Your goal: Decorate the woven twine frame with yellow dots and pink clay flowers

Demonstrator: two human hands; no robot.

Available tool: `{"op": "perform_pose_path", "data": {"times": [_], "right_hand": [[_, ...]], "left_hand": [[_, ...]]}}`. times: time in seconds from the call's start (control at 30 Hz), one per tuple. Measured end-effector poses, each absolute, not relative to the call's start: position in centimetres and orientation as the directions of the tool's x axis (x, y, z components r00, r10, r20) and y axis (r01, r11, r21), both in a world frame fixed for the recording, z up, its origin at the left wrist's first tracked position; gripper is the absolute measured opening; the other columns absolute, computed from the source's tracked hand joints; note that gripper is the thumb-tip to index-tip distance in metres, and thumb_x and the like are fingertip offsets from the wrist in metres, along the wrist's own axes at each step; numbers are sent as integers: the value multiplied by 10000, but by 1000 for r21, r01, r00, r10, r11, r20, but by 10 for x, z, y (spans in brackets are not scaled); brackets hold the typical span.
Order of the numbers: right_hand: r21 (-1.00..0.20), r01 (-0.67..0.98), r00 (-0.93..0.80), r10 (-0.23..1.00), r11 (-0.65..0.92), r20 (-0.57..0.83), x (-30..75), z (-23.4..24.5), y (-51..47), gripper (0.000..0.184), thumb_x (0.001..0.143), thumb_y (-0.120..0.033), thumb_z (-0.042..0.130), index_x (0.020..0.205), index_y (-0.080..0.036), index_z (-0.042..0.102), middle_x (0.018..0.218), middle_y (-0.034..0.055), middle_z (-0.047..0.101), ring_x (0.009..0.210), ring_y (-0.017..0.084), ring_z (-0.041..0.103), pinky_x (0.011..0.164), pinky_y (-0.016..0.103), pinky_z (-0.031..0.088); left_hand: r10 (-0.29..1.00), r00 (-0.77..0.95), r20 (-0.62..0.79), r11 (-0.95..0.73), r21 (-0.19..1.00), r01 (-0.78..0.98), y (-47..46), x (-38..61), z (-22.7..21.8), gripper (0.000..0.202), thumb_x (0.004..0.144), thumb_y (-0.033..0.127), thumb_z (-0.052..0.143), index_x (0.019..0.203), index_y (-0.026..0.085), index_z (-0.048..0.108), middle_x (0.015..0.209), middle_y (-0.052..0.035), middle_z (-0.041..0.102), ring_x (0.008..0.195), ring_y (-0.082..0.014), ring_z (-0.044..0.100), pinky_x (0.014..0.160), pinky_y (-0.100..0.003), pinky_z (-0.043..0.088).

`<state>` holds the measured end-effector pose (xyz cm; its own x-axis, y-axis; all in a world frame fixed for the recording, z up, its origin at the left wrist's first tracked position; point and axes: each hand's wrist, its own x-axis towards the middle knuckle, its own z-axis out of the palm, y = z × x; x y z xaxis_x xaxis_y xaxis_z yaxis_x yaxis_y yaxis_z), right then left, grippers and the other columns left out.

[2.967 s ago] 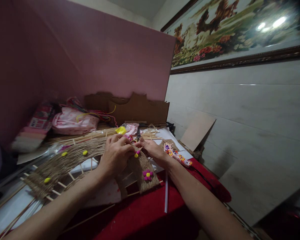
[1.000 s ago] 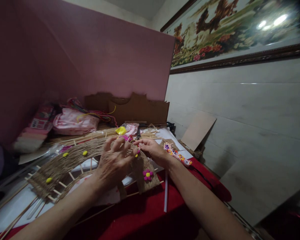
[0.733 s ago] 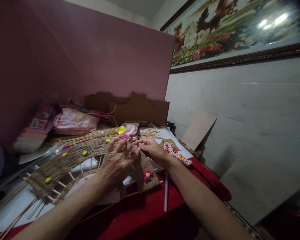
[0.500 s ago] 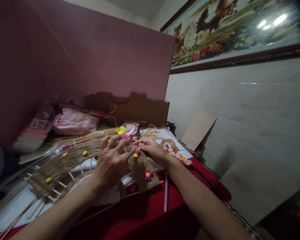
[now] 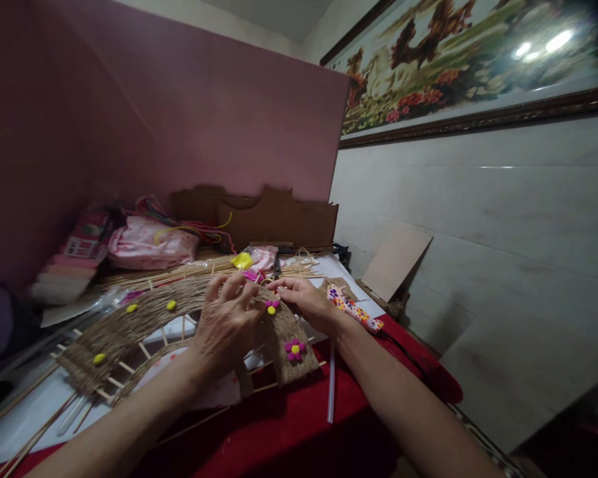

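Note:
A curved frame of thin sticks, woven with brown twine (image 5: 154, 292), lies in front of me. My left hand (image 5: 226, 325) bends over its upper right part, the fingers curled on the twine and their tips partly hidden. Facing it, my right hand (image 5: 306, 302) has thumb and forefinger close together at the edge of the weave; whatever lies between them is too small to make out. Just below the fingertips is a yellow dot with purple petals (image 5: 272, 305). A fuller purple flower (image 5: 294, 350) sits lower on the right end. Yellow dots (image 5: 171, 305) mark the left side.
A hot glue gun with a flowered body (image 5: 351, 309) lies right of my right hand. A clear glue stick (image 5: 331, 385) rests on the red cloth (image 5: 289, 431). Behind are a yellow clay packet (image 5: 242, 260), scissors (image 5: 276, 269), a pink bag (image 5: 152, 242) and cardboard (image 5: 279, 216).
My left hand has drawn slightly back from the upper flower, and two purple petals beside its yellow dot now show instead of one. My right hand stays almost where it was.

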<state>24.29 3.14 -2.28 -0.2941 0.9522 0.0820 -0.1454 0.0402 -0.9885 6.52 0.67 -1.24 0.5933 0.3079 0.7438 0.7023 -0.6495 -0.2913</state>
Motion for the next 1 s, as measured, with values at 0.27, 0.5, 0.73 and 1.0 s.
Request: {"op": "perform_pose_path", "data": {"times": [0.27, 0.5, 0.73, 1.0], "right_hand": [[-990, -134, -285, 955, 51, 87, 243, -21, 31, 152, 759, -215, 583, 876, -137, 641, 538, -53, 513, 422, 46, 374, 439, 187, 242], [-986, -155, -317, 942, 63, 110, 243, -21, 30, 185, 731, -262, 623, 870, -141, 644, 618, -24, 565, 506, 68, 452, 476, 194, 282], [-983, -161, -310, 941, 91, 138, 243, -22, 31, 189, 722, -278, 636, 850, -138, 649, 664, -13, 589, 567, 82, 477, 528, 200, 309], [-986, -136, -309, 941, 99, 137, 243, -22, 30, 207, 732, -286, 622, 872, -136, 649, 668, -6, 593, 562, 81, 475, 501, 196, 298]], "left_hand": [[302, 555, 775, -642, -264, 719, 2, 65, -5, 134, 765, 174, 587, 775, 250, 696, 885, -53, 656, 1009, -289, 474, 901, -500, 306], [376, 552, 744, -733, -125, 668, 16, 69, -6, 202, 751, 156, 600, 864, 293, 696, 952, -50, 640, 1026, -281, 439, 847, -468, 321], [458, 624, 633, -799, -14, 601, 27, 69, 4, 157, 813, 206, 557, 787, 282, 692, 961, -42, 618, 1014, -257, 425, 841, -464, 339], [450, 639, 624, -802, -31, 596, 31, 68, 2, 141, 816, 223, 563, 811, 286, 689, 953, -43, 614, 1014, -247, 424, 855, -469, 352]]}}
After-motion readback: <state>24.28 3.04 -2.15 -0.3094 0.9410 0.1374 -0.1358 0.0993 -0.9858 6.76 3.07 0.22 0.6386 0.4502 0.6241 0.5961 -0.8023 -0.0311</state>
